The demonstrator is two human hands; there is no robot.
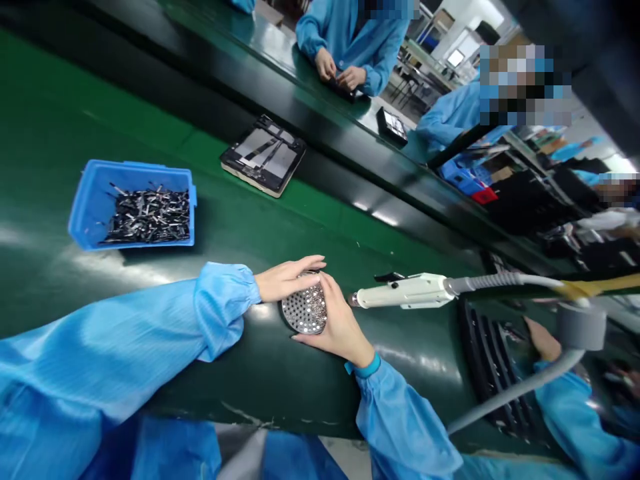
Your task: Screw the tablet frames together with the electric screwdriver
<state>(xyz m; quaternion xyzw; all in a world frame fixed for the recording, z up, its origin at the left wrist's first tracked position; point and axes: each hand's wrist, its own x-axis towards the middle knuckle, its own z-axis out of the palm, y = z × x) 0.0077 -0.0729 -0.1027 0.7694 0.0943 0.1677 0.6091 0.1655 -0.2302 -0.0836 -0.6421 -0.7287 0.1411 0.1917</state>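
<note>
A round metal dish (300, 313), full of small holes and with many tiny screws gathered at its right side, is between my hands above the green table. My right hand (343, 327) grips it from the right, thumb at the near edge and fingers at the far edge. My left hand (285, 279) holds the far left rim, its long fingers stretched along the outside and its thumb over the dish. Just right of my right hand is a white electric screwdriver (405, 292), its tip towards that hand and a grey cable behind.
At the left stands a blue bin (133, 245) of small black and silver parts. A tablet-like device (263, 157) with its insides exposed lies farther back. Black curved parts (493, 360) and a co-worker's hand (543, 339) are at right, behind a grey bent tube (520, 387). Other people work across the line.
</note>
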